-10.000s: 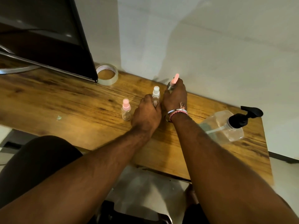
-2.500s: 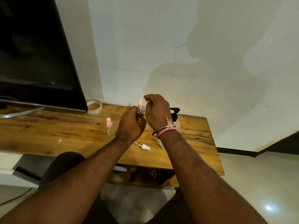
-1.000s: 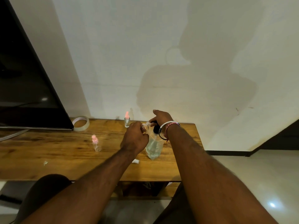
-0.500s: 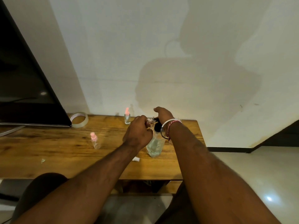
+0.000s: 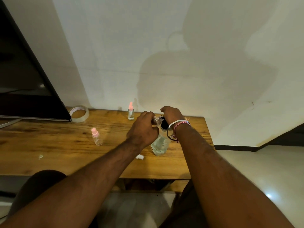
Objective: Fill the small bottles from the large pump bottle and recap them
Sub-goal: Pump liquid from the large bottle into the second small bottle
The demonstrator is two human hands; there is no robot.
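The large clear pump bottle stands upright on the wooden table, its black pump head under my right hand, which rests on top of it. My left hand grips a small uncapped clear bottle and holds its mouth at the pump's spout. A white spray cap lies on the table beside my left forearm. Two small capped bottles with pink tops stand apart: one at mid-table, one near the wall.
A roll of clear tape lies by the wall next to the corner of a black TV screen. The table's right edge drops to a pale tiled floor. My knees show below the table's front edge.
Since 2.5 s ago the pink-capped bottle has been set down near the wall and my hands have gone to the pump bottle. In the last half second they have barely moved.
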